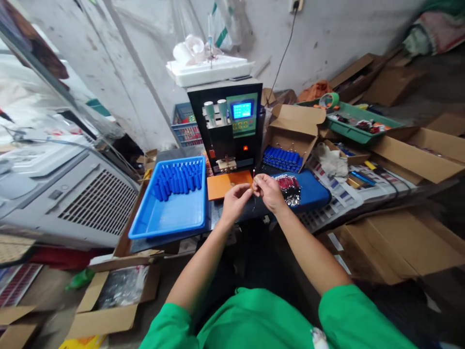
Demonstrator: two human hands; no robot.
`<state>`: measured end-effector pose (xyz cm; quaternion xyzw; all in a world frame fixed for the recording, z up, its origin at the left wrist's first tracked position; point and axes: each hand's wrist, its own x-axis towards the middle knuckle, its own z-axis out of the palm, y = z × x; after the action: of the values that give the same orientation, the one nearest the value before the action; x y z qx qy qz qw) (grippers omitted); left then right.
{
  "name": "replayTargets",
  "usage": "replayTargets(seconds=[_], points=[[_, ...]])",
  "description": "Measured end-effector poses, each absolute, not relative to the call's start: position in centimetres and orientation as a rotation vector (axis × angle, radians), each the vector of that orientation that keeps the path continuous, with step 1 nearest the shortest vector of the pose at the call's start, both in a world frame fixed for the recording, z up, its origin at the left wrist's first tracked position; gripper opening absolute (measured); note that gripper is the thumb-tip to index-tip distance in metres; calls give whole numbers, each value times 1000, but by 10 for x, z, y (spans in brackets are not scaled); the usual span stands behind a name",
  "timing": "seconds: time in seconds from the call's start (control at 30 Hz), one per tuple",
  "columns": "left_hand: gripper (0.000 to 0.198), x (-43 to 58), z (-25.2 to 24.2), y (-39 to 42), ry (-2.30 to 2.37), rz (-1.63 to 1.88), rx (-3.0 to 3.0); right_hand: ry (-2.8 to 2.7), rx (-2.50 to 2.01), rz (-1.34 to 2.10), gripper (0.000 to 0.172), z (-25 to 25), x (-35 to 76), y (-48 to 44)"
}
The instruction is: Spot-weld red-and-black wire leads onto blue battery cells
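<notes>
My left hand [235, 199] and my right hand [268, 191] meet in front of a black spot-welding machine [228, 127], fingers pinched together on a small thin piece with a red wire end that I cannot name. They hover over an orange pad [222, 184] on the machine's base. To the left a blue tray [173, 203] holds several blue cylindrical cells [178, 178] at its far end. Right of my hands, a pile of small red-and-silver parts [288, 188] lies on a blue mat [314, 192].
An open carton [290, 140] with more blue cells stands right of the machine. A green tray [354, 123] and several cardboard boxes [410, 155] crowd the right side. A grey air cooler [72, 194] sits at left, and a carton [112, 295] on the floor.
</notes>
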<state>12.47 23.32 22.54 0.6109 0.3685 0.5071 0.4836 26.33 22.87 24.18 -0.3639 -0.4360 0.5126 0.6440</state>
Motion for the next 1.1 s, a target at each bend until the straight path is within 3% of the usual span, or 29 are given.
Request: replayTargets(seconds=[0.33, 0.57, 0.77, 0.9, 1.0, 1.1], points=[[25, 87, 226, 231, 1098, 1209, 1624, -1162, -975, 1141, 41, 227, 240, 226], [16, 67, 226, 225, 1302, 988, 1914, -1441, -1067, 948, 29, 214, 230, 227], [11, 25, 226, 248, 1516, 1110, 1904, -1387, -1145, 898, 30, 205, 224, 240], [40, -15, 229, 283, 2018, 653, 2008, -1303, -1175, 867, 38, 198, 221, 257], [67, -26, 227, 305, 2107, 246, 2072, -1286, -1193, 899, 41, 192, 219, 266], [74, -23, 222, 318, 2125, 118, 2082, -1281, -1210, 920, 44, 187, 218, 270]])
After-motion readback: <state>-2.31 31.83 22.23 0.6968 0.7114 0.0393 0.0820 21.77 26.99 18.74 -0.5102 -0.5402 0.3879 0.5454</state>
